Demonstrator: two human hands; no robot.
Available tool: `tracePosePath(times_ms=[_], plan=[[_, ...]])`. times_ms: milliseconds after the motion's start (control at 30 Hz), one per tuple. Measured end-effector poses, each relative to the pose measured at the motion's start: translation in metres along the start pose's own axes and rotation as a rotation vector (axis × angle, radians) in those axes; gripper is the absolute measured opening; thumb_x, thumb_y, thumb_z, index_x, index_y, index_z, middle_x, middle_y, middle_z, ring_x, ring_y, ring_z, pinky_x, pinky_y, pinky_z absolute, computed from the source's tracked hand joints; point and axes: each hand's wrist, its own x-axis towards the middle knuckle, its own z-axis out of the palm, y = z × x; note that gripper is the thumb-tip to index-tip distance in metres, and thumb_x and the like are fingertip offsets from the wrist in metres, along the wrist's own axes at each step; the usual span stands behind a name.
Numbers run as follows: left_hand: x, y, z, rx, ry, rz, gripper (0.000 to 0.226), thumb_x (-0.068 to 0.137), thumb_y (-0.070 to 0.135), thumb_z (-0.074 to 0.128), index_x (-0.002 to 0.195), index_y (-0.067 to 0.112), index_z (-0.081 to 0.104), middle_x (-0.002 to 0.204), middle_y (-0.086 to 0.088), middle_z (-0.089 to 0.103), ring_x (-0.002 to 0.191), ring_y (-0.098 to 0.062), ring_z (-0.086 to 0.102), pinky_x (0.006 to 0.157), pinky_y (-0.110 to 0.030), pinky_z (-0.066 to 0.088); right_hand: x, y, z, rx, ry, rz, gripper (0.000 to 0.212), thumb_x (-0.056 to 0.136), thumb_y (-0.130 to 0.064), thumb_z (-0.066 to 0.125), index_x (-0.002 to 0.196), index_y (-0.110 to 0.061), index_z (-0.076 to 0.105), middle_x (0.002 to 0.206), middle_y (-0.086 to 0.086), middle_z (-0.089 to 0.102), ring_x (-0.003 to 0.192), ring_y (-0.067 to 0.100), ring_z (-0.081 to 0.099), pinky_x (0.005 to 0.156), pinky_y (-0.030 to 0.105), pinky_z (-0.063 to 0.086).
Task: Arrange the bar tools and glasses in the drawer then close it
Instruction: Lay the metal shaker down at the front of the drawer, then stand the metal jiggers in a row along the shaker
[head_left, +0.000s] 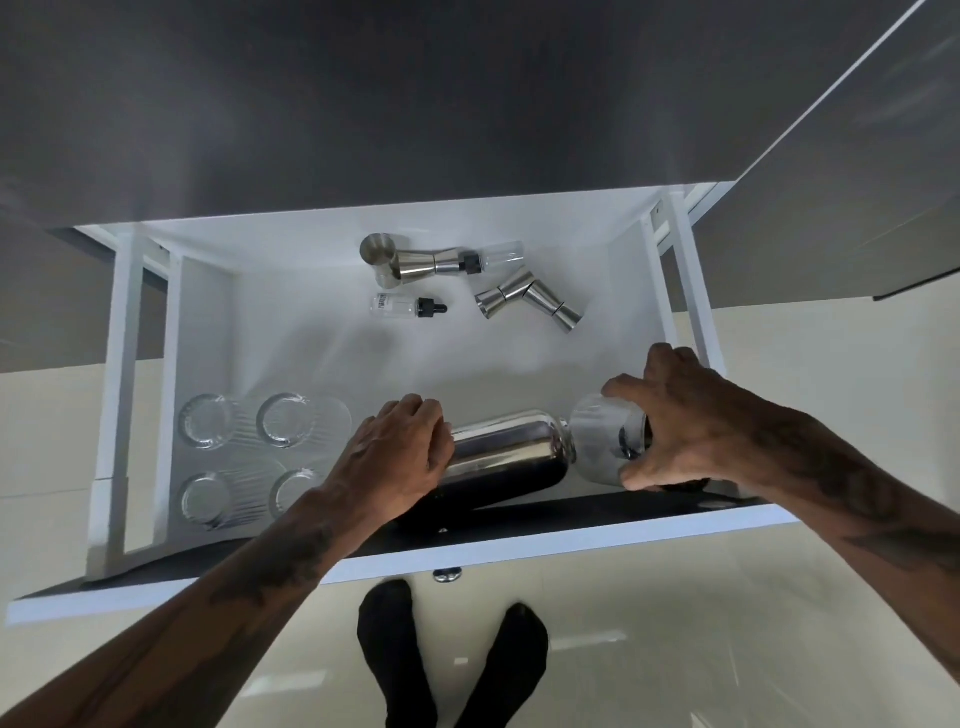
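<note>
Head view: shaker and glass being placed at the drawer (519, 543) front edge.
Left hand (395, 457) clasps the lying shaker (506, 449); right hand (675, 415) clamps a ribbed glass (605, 436). Keep them apart; glasses (249, 457) front-left, jiggers (467, 280) rear.

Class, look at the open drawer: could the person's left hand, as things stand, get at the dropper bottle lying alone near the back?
Probably yes, once it lets go: the left hand rests on the lying cocktail shaker, and bare drawer floor lies between it and the dropper bottle.
</note>
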Motion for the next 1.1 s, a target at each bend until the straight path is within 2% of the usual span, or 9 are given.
tracePosePath(times_ms=[100,200,333,500,567,767,833,967,1100], plan=[[-0.002,-0.003,-0.003,-0.021,-0.002,0.049,0.027,0.098,0.028,0.044,0.112,0.016,0.063,0.098,-0.006,0.062,0.091,-0.026,0.060,0.079,-0.041,0.051,-0.003,-0.008,-0.006,-0.023,-0.096,0.083,0.093,0.063,-0.060,0.076,0.144,-0.032,0.039,0.133,0.007,0.033,0.128,0.025,0.037,0.094,0.034,0.047],[-0.004,-0.004,-0.003,-0.017,-0.025,0.107,0.029,0.098,0.027,0.044,0.119,0.023,0.064,0.104,-0.005,0.062,0.096,-0.023,0.059,0.081,-0.040,0.052,-0.003,-0.014,-0.003,-0.201,-0.077,0.123,0.087,0.065,-0.064,0.070,0.139,-0.028,0.045,0.134,0.008,0.035,0.129,0.026,0.033,0.101,0.039,0.039],[-0.003,-0.005,0.001,-0.034,-0.050,0.116,0.027,0.097,0.025,0.044,0.118,0.024,0.062,0.111,-0.001,0.060,0.104,-0.020,0.055,0.087,-0.038,0.050,0.006,-0.018,0.003,-0.211,-0.093,0.176,0.083,0.069,-0.065,0.065,0.138,-0.024,0.046,0.137,0.010,0.035,0.130,0.028,0.032,0.103,0.040,0.037],[0.002,-0.005,-0.001,-0.066,-0.073,0.084,0.025,0.096,0.026,0.044,0.110,0.024,0.064,0.108,0.000,0.060,0.105,-0.020,0.054,0.089,-0.039,0.048,0.025,-0.022,0.010,-0.251,-0.218,0.211,0.089,0.085,-0.079,0.028,0.152,-0.020,0.027,0.157,0.013,0.024,0.143,0.032,0.021,0.114,0.047,0.023],[0.009,-0.007,-0.008,-0.073,-0.038,0.091,0.020,0.093,0.025,0.051,0.103,0.021,0.068,0.102,-0.001,0.061,0.101,-0.020,0.057,0.086,-0.040,0.051,0.030,-0.023,0.004,-0.256,-0.234,0.220,0.089,0.085,-0.080,0.025,0.152,-0.021,0.029,0.158,0.012,0.025,0.144,0.032,0.022,0.114,0.049,0.021],[0.076,-0.023,-0.055,0.070,0.322,0.160,0.023,0.089,0.014,0.056,0.109,0.010,0.066,0.110,-0.010,0.062,0.106,-0.027,0.058,0.080,-0.044,0.056,0.085,-0.043,-0.020,0.096,0.445,0.081,0.053,0.091,-0.043,0.055,0.134,-0.012,0.051,0.128,0.019,0.051,0.117,0.035,0.050,0.092,0.044,0.044],[0.100,-0.021,-0.064,0.139,0.310,0.203,0.027,0.088,0.012,0.054,0.113,0.010,0.063,0.116,-0.010,0.058,0.111,-0.030,0.054,0.077,-0.046,0.053,0.112,-0.049,-0.022,0.189,0.470,0.121,0.051,0.090,-0.035,0.059,0.135,-0.011,0.047,0.129,0.020,0.048,0.118,0.037,0.049,0.089,0.044,0.046],[0.136,-0.010,-0.058,0.244,0.215,0.207,0.031,0.090,0.011,0.051,0.119,0.010,0.061,0.118,-0.011,0.058,0.113,-0.030,0.054,0.093,-0.047,0.040,0.146,-0.045,0.000,0.232,0.456,0.216,0.048,0.091,-0.021,0.060,0.134,-0.009,0.042,0.131,0.017,0.048,0.119,0.035,0.050,0.088,0.041,0.047],[0.148,0.011,-0.029,0.227,0.140,0.274,0.030,0.092,0.021,0.053,0.119,0.007,0.056,0.122,-0.012,0.056,0.121,-0.029,0.050,0.091,-0.043,0.046,0.144,-0.030,0.012,0.371,0.572,0.204,0.061,0.090,-0.014,0.059,0.145,-0.017,0.031,0.123,0.019,0.053,0.108,0.037,0.057,0.079,0.038,0.044]])
